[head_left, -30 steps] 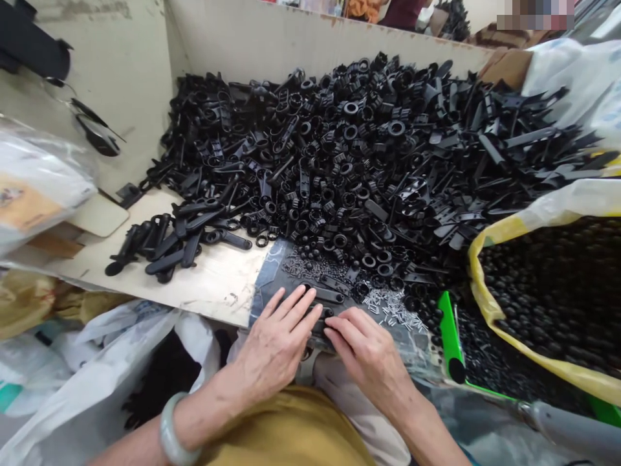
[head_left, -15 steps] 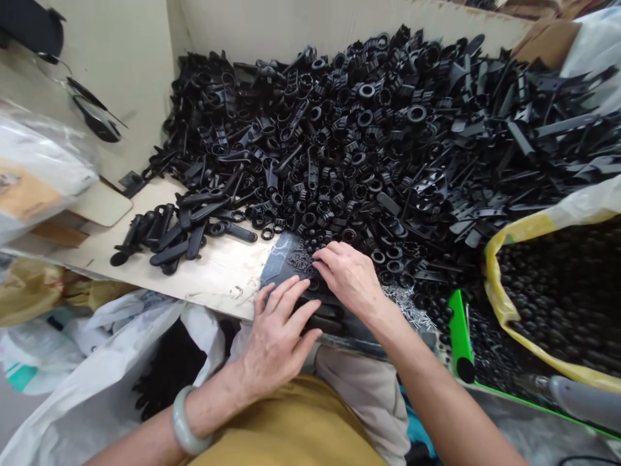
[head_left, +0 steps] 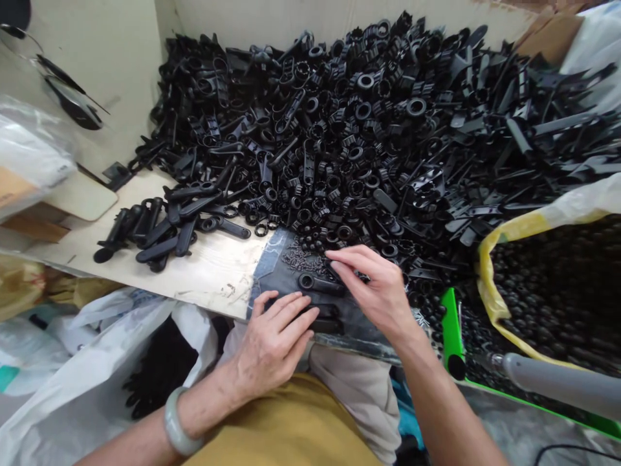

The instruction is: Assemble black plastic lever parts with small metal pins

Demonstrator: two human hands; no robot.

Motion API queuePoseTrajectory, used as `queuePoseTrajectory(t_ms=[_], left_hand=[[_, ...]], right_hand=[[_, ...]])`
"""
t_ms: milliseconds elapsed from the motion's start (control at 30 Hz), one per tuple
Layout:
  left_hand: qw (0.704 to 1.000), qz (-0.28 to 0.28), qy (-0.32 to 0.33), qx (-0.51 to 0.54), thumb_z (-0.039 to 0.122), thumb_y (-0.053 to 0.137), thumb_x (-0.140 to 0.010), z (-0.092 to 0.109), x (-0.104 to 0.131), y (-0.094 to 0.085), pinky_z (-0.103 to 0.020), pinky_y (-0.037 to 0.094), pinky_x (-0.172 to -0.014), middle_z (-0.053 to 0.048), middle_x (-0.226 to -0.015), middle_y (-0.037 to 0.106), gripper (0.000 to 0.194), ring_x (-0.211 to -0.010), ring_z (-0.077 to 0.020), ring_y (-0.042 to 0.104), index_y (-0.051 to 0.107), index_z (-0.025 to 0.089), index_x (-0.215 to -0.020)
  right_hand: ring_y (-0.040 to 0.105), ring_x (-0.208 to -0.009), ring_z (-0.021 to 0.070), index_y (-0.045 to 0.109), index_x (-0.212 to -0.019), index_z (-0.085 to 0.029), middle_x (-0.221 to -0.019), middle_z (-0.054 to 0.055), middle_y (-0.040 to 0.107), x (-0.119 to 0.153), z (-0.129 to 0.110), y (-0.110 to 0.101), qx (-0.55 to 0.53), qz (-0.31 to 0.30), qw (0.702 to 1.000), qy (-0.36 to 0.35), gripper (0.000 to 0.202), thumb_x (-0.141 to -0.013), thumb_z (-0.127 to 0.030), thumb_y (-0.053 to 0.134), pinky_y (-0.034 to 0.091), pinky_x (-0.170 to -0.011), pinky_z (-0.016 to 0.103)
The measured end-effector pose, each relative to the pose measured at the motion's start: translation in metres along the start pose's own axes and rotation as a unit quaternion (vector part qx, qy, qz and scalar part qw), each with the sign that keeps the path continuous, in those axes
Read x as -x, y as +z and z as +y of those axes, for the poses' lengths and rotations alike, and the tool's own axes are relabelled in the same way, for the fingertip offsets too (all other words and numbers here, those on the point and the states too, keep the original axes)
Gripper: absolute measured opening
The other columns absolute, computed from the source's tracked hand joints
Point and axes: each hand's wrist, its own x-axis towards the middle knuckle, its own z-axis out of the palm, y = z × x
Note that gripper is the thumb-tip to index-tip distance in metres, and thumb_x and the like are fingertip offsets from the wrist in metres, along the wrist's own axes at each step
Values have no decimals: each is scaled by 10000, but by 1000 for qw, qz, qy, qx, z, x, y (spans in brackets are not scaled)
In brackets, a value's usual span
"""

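My right hand (head_left: pixel 378 291) is raised over the dark work mat (head_left: pixel 272 278), thumb and forefinger brought together in a pinch; anything between the tips is too small to make out. Just left of those fingertips lies a heap of tiny dark metal pieces (head_left: pixel 303 259), with several small black balls (head_left: pixel 313 241) behind it. Below them a black plastic lever with a ring end (head_left: pixel 320 283) rests on the mat. My left hand (head_left: pixel 279 333) lies flat at the mat's front edge, fingers stretched out and touching more long black plastic parts (head_left: pixel 330 320), partly covered by it.
A large pile of black plastic parts (head_left: pixel 339 129) fills the back. Several black handles (head_left: pixel 160 236) lie on the pale board (head_left: pixel 213 272) at left. To the right are a green bracket (head_left: pixel 452 333), a grey cylindrical tool (head_left: pixel 557 375) and a yellow-rimmed bag (head_left: pixel 490 285) of black balls.
My right hand has drawn back rightward from the heap of tiny pieces, its fingers in a pinch, uncovering the ring-ended lever. My left hand stays near the mat's edge, its fingers lying closer together.
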Motion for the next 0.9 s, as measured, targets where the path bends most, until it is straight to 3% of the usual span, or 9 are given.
queuePoseTrajectory(t_ms=[100, 200, 300, 400, 733, 833, 900], left_hand=[[998, -42, 35, 25, 142, 563, -972, -8, -1, 0, -483, 354, -1166, -117, -1405, 665, 421, -1331, -281, 597, 614, 194, -1387], [995, -68, 66, 38, 96, 535, -967, -14, -3, 2, -464, 391, -1186, -128, -1470, 611, 461, -1411, -278, 530, 597, 197, -1413], [995, -70, 74, 17, 49, 507, -954, -13, -6, 3, -476, 376, -1203, -141, -1484, 595, 473, -1440, -278, 495, 609, 185, -1395], [997, -60, 54, -14, 114, 522, -972, -5, -9, 2, -512, 330, -1207, -137, -1470, 608, 420, -1423, -295, 508, 623, 188, -1373], [993, -112, 39, -17, 173, 445, -1009, 3, -19, -7, -519, 162, -1221, -129, -1573, 504, 429, -1488, -278, 426, 575, 180, -1417], [994, -92, 35, -37, 166, 465, -995, 3, -16, -6, -526, 209, -1180, -146, -1566, 506, 426, -1464, -301, 447, 597, 193, -1400], [996, -46, 32, -62, 164, 503, -983, 3, -13, -3, -507, 288, -1109, -165, -1484, 584, 381, -1380, -322, 518, 653, 196, -1331]], right_hand=[[722, -860, 175, 757, -1054, -245, -995, 31, 772, 29, 3, -14, -52, 59, 993, 92, 130, -965, -286, 671, 588, -784, 300], [725, -795, 172, 748, -1039, -240, -955, 32, 778, 48, 6, -14, -25, 57, 991, 121, 121, -957, -302, 684, 598, -774, 304], [741, -847, 180, 741, -1054, -238, -992, 39, 788, 53, 8, -5, 5, 32, 995, 91, 130, -983, -279, 639, 603, -817, 313], [752, -863, 184, 737, -1054, -236, -1004, 41, 793, 51, 8, 0, 27, 17, 997, 67, 137, -995, -259, 616, 609, -821, 313], [771, -974, 189, 743, -1142, -244, -1104, 36, 797, 56, 10, -2, 49, 9, 999, 19, 202, -993, -188, 619, 626, -887, 308], [775, -961, 184, 736, -1141, -236, -1092, 37, 798, 56, 9, -4, 68, 4, 998, -8, 197, -993, -175, 619, 629, -890, 304], [778, -937, 180, 730, -1131, -222, -1068, 43, 800, 53, 8, -6, 84, -3, 996, -26, 181, -1001, -180, 609, 630, -872, 293]])
